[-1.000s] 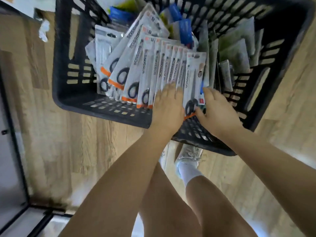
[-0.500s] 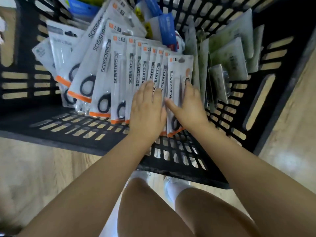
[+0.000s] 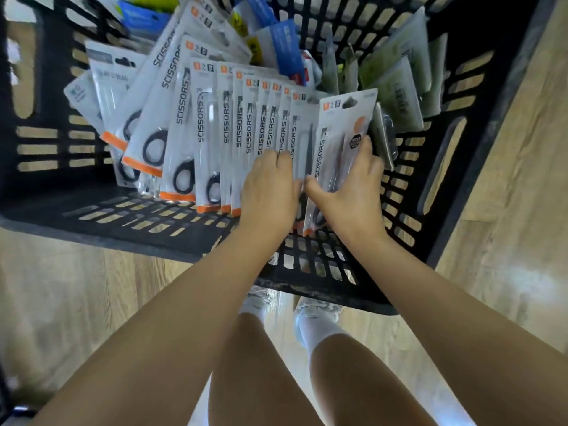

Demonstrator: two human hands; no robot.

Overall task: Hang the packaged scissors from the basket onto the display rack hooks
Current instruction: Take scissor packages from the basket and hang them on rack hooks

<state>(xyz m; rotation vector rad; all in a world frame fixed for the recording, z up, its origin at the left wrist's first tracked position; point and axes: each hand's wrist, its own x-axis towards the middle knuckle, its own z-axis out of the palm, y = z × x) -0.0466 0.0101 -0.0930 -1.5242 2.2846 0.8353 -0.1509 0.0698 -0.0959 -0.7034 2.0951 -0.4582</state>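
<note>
Scissors in white card packs with orange bottoms (image 3: 246,133) stand in a row inside the black plastic basket (image 3: 479,155). My right hand (image 3: 350,192) pinches the pack at the right end of the row (image 3: 338,139), thumb in front, fingers behind. My left hand (image 3: 270,186) lies flat on the packs beside it, so I should press there and lift just that one out.

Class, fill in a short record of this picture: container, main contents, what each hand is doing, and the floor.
container: black slotted basket
contents: fanned row of scissors packs, other packets behind
right hand: grips the rightmost scissors pack, thumb in front
left hand: rests flat on the neighbouring packs
floor: pale wood
</note>
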